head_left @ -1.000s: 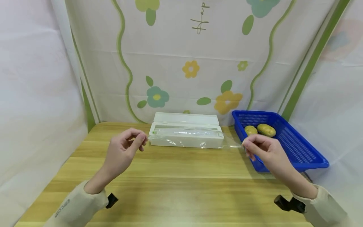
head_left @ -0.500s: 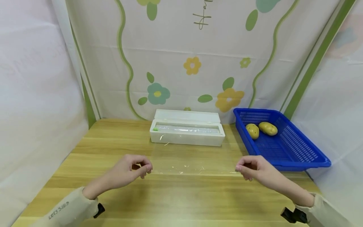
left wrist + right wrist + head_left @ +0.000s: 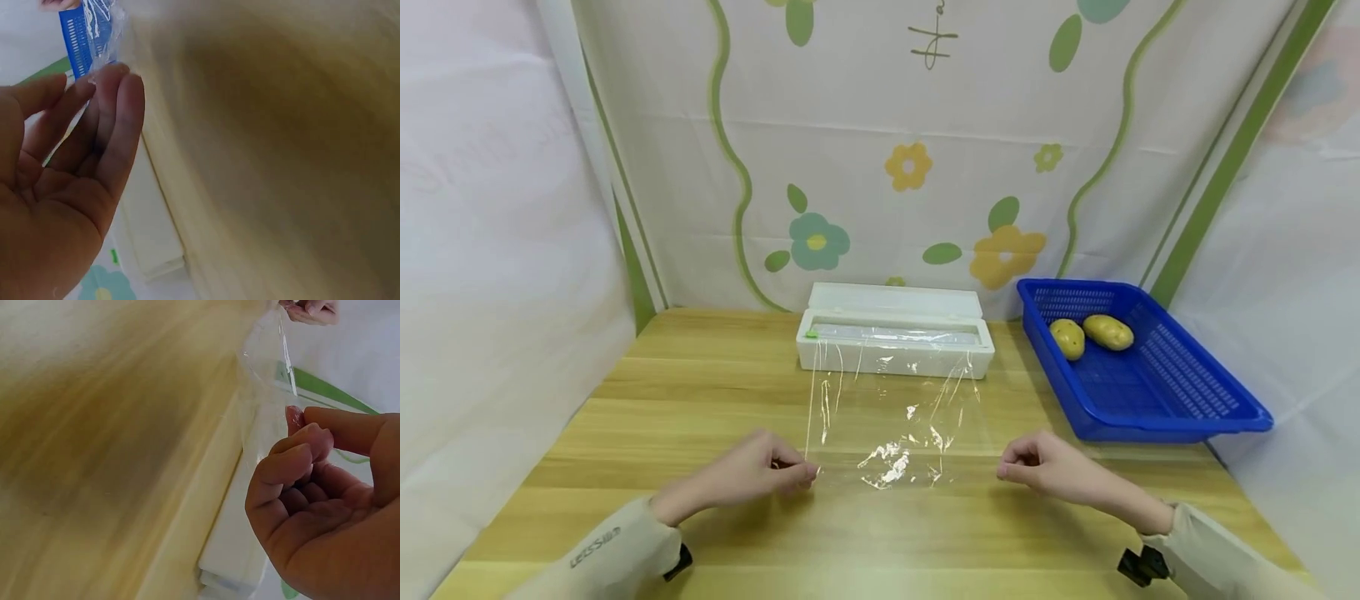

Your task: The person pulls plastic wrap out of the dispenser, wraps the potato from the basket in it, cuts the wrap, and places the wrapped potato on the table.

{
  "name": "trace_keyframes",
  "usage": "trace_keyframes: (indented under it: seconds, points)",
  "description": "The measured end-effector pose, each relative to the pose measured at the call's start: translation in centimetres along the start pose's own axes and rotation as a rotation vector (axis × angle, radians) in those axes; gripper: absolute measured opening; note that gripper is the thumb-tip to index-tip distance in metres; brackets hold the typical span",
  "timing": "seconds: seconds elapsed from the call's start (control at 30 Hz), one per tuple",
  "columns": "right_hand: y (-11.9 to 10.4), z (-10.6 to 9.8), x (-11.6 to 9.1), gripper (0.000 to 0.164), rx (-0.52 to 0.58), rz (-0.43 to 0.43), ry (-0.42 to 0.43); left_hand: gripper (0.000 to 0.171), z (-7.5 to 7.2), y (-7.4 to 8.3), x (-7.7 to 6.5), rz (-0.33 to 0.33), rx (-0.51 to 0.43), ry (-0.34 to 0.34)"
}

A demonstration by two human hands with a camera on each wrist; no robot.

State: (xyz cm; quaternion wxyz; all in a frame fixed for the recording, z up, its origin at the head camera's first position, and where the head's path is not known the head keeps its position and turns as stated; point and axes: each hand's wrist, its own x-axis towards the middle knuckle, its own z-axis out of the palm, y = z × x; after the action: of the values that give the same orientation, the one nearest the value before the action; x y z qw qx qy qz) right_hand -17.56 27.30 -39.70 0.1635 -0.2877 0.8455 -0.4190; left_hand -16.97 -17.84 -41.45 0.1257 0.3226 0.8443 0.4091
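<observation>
A sheet of clear plastic wrap (image 3: 889, 463) runs from a white dispenser box (image 3: 891, 360) toward me, low over the wooden table. My left hand (image 3: 758, 472) pinches its near left corner between thumb and fingertips. At the near right corner, my right hand (image 3: 1060, 470) pinches the film between thumb and index finger. In the left wrist view the creased wrap (image 3: 103, 31) leads away from the fingertips of the left hand (image 3: 78, 156). The right wrist view has the right hand (image 3: 325, 481) gripping the wrap's edge (image 3: 265, 356). The box lid (image 3: 895, 300) stands raised.
At the right stands a blue perforated basket (image 3: 1157, 429) holding two potatoes, one round (image 3: 1067, 339) and one longer (image 3: 1108, 332). Flowered white cloth (image 3: 865, 108) hangs behind the table (image 3: 880, 550) and along both sides.
Both hands have come back toward me from beside the box, drawing out a longer sheet of wrap. They are slightly closer together than before. The box and basket stay in place.
</observation>
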Motion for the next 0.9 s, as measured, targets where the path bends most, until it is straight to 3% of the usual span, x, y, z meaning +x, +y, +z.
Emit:
trace_keyframes:
  seconds: [0.13,0.33,0.47,0.6,0.9]
  points:
    - [0.6,0.5,-0.1,0.014,0.008,0.005,-0.008,0.026,0.5,-0.6,0.1,-0.034,-0.008,0.015]
    - [0.2,1.0,-0.3,0.014,-0.009,0.01,-0.037,0.011,0.8,-0.4,0.1,-0.101,-0.128,0.02]
    - [0.4,0.9,0.1,0.019,-0.028,0.072,-0.02,0.006,0.6,-0.6,0.5,-0.146,-0.108,0.048]
    - [1.0,1.1,0.5,0.026,-0.037,0.136,0.01,0.005,0.6,-1.0,0.7,-0.139,-0.074,0.048]
    - [1.0,2.2,1.0,0.029,-0.128,0.173,0.079,0.011,1.0,-1.6,0.6,-0.08,-0.007,0.004]
